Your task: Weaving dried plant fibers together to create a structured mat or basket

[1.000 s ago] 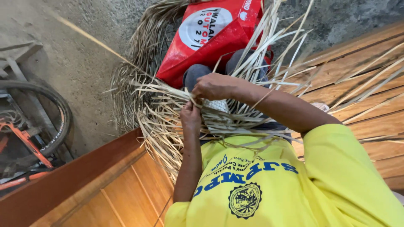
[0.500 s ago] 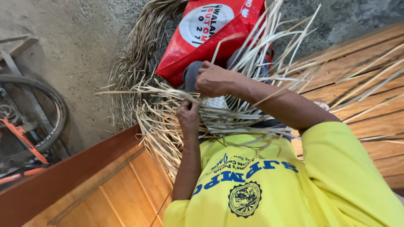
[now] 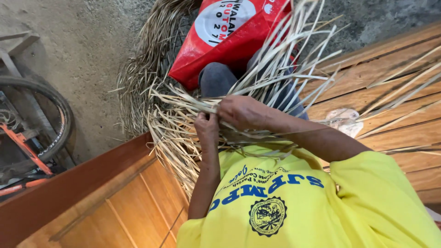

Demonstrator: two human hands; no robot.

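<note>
My left hand (image 3: 207, 128) pinches a bundle of pale dried leaf strips (image 3: 181, 103) that fan out to the left. My right hand (image 3: 243, 112) is closed over strips right beside it, knuckles up, and touches the left hand. Long loose strips (image 3: 294, 59) spray up and to the right from the half-woven work on my lap. The woven patch itself is hidden under my right hand. My knees in grey trousers (image 3: 216, 78) show just beyond the hands.
A red plastic bag (image 3: 220, 36) lies past my knees on a heap of dry leaves (image 3: 147, 59). A bicycle wheel (image 3: 50, 115) with an orange frame stands at the left on the concrete floor. Wooden planks (image 3: 390, 92) run at the right, a wooden ledge (image 3: 92, 183) lower left.
My right hand has come down from above the woven patch to meet the left hand, covering the patch. The loose strips swung with it. The left hand stayed almost still.
</note>
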